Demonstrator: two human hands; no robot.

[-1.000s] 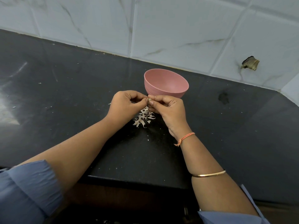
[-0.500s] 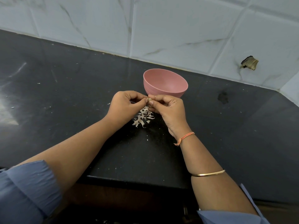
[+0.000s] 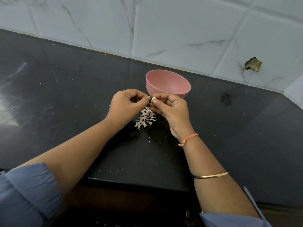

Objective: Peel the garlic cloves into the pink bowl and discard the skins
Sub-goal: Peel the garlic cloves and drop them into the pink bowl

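Observation:
A pink bowl [image 3: 168, 85] stands on the black countertop [image 3: 65, 95], just behind my hands; what lies inside it is hidden by its near wall. My right hand [image 3: 170, 108] pinches a small pale garlic clove [image 3: 153, 99] between thumb and fingertips. My left hand [image 3: 124, 107] is right beside it and pinches a scrap of garlic skin [image 3: 148, 98] at the clove's left side. Below the hands a loose pile of pale garlic skins [image 3: 145, 117] lies on the counter.
A tiled wall [image 3: 164, 30] rises behind the bowl, with a broken hole [image 3: 253, 64] at the right. The counter's front edge [image 3: 139, 181] runs under my forearms. Small white flecks are scattered over the counter at the left.
My fingertips were pressed together over the clove; now the hands have drawn slightly apart, the clove shows in my right hand and a scrap of skin sits in my left.

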